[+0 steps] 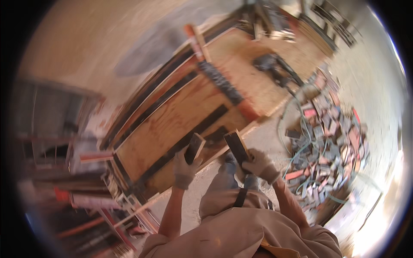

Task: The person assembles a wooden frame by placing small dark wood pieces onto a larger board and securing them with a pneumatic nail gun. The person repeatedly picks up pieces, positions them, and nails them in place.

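Note:
My left hand [185,170], in a pale work glove, is closed on a short dark-faced wood block [195,148] with a light cut edge. In my right hand [261,167], gloved the same way, is a second dark wood block [236,145], longer and tilted up to the left. The two blocks are apart, held over the near edge of a wooden workbench [172,133]. Dark strips of wood lie along the bench top, and a dark bar [220,81] crosses it. Motion blur hides the finer detail of my fingers.
A dark power tool [273,66] rests on the far part of the bench. At the right, a large heap of wood offcuts [327,142] covers the floor, with a pale green hose [303,116] running over it. Stacked boards [81,219] stand at the left.

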Motion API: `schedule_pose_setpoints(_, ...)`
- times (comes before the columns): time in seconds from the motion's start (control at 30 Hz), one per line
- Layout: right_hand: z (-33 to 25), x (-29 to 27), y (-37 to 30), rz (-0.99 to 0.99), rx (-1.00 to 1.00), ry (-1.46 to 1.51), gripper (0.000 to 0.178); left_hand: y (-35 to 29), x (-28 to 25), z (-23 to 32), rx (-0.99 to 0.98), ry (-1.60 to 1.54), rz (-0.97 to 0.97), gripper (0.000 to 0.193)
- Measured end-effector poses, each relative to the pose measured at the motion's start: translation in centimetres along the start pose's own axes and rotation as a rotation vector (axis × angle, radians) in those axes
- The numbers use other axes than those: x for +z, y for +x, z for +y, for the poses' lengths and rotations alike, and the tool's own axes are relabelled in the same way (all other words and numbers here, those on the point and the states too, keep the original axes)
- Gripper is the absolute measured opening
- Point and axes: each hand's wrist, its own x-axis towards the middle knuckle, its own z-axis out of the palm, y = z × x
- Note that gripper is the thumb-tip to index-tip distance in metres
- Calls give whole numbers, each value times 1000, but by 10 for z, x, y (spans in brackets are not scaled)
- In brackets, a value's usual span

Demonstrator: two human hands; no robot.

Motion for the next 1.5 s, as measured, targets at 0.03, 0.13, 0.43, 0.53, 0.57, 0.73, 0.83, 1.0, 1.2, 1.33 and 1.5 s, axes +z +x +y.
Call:
schedule_pose_setpoints(0.03,-29,20,32,46,-150,-87,26,2,-24,-23,-63,126,52,65)
schedule_pose_setpoints(0.13,-87,54,152,158,-359,-524,22,40,-52,-99,-294,331,61,70)
schedule_pose_setpoints(0.43,-63,100,364,-224,-359,-988,28,147,-6,-291,-343,672,-69,65)
schedule_pose_setpoints(0.53,-46,74,419,-225,-355,-1008,25,156,15,-310,-501,507,-4,66)
schedule_pose_setpoints(0.57,-44,68,445,-245,-324,-1068,27,161,21,-312,-576,435,-2,67)
schedule_pose_setpoints(0.73,-49,86,584,-280,-463,-1230,67,203,46,-320,-859,95,313,54)
schedule_pose_setpoints(0.83,-54,123,641,-196,-656,-1389,85,233,67,-344,-995,-198,450,43)
schedule_pose_setpoints(1.0,-65,146,698,-321,-720,-1337,93,286,82,-432,-943,144,324,29)
schedule_pose_setpoints(1.2,-43,103,715,-298,-413,-1279,92,351,71,-455,-1321,-982,1120,31)
schedule_pose_setpoints(1.33,-36,77,719,-308,-128,-1439,95,370,62,-417,-1427,-1291,1120,17)
schedule_pose_setpoints(1.5,-41,93,718,-230,-420,-1189,92,359,45,-424,-1303,-1349,1193,23)
